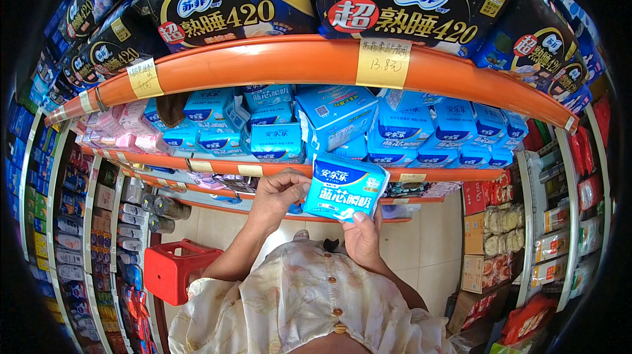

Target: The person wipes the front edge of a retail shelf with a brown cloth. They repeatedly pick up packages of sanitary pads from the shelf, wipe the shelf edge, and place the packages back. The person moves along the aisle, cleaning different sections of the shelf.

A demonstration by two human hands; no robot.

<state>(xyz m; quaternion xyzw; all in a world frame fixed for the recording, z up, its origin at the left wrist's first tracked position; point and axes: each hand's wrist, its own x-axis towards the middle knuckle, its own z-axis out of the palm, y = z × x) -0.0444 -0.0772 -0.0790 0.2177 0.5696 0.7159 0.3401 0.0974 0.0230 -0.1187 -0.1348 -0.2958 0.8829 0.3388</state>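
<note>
A blue packet of sanitary pads is in my right hand, with the thumb over its lower front edge and the fingers behind it. My left hand is at the packet's left edge, thumb and fingertips pinched together; whether they grip the packet cannot be told. Just beyond, similar blue packets stand stacked on an orange-edged shelf. A larger light blue package leans tilted among them, behind the held packet.
Above runs a shelf with an orange edge, loaded with large black packages. A red plastic stool stands at lower left. Stocked shelves line both sides. Cardboard boxes are stacked at right.
</note>
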